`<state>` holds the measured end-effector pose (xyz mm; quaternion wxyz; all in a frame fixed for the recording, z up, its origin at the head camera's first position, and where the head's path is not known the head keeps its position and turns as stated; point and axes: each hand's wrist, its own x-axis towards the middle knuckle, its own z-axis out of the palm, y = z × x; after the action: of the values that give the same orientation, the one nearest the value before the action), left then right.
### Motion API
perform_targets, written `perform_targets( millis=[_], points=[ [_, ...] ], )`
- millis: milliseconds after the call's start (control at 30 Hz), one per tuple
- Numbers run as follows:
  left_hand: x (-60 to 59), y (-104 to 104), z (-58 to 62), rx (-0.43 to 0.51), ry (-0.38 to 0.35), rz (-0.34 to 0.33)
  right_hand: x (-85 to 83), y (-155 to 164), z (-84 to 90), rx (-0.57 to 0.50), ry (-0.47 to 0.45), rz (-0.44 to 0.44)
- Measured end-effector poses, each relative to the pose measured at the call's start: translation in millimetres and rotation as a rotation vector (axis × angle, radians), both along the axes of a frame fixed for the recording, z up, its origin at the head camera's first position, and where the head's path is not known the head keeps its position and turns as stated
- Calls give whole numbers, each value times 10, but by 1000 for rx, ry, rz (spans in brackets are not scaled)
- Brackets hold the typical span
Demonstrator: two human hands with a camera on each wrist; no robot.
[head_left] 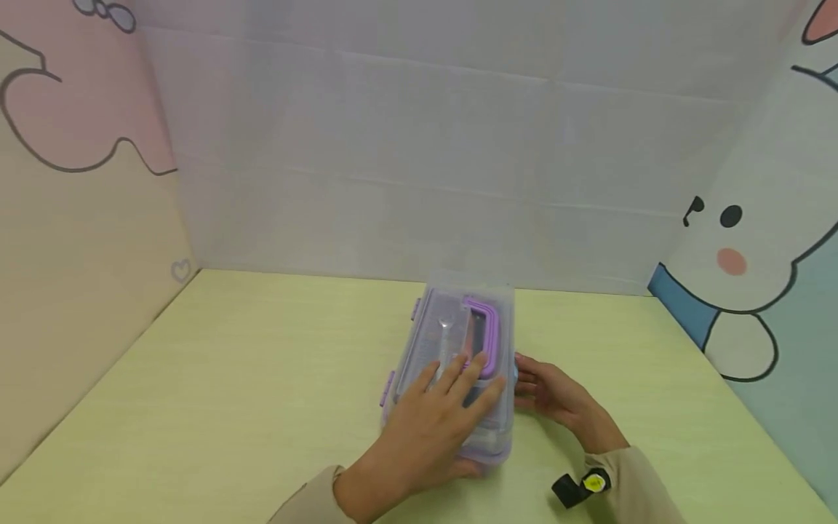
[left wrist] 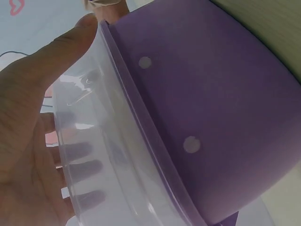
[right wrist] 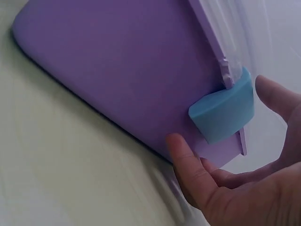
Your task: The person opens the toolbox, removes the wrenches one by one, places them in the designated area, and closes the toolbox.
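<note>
The storage box (left wrist: 207, 108) sits on the table (head_left: 281, 378) and looks stiff, smooth and probably light, though its contents show poorly through the clear lid (head_left: 425, 335). The left hand (head_left: 428, 429) lies spread on the lid; the right hand's (head_left: 556, 393) grip is parted beside the blue latch (right wrist: 223, 110), seemingly pinching nothing. The purple handle (head_left: 493, 338) should suit lifting.

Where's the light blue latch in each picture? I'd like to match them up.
Head: the light blue latch is a small sliver right of centre, beside the right hand.
Left wrist: it is not in this picture.
Right wrist: it is large, right of centre, near the fingers.
Shared landmark: the purple storage box with its clear lid, in all three views.
</note>
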<state>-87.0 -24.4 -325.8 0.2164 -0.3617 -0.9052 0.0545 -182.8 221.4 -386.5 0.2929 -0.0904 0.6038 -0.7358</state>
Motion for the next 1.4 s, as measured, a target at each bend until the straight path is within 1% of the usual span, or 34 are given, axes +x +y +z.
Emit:
perform_targets(
  millis=[267, 467, 567, 833, 1000, 1133, 1267, 1400],
  points=[
    [-54, 3, -48, -32, 2, -4, 16, -17, 6, -79, -4, 19],
    [-89, -10, -42, -26, -14, -20, -15, -19, 13, -165, -13, 57],
    [-105, -9, -35, -20, -19, -29, -25, -8, 19, -189, -8, 66],
    [-182, 25, -29, 5, -40, -29, -58, -2, 42, -133, -6, 10],
    [-228, 58, -31, 33, -59, -29, -84, 10, 65, -104, -32, -21],
    [-245, 69, -32, 10, -42, -3, -99, -21, 61, -110, -70, -27],
    [-225, 68, -26, -32, -49, 25, -101, -56, 25, -130, -90, -21],
    [-213, 60, -26, -27, -60, 29, -101, -76, 3, -171, -117, -28]
  ],
)
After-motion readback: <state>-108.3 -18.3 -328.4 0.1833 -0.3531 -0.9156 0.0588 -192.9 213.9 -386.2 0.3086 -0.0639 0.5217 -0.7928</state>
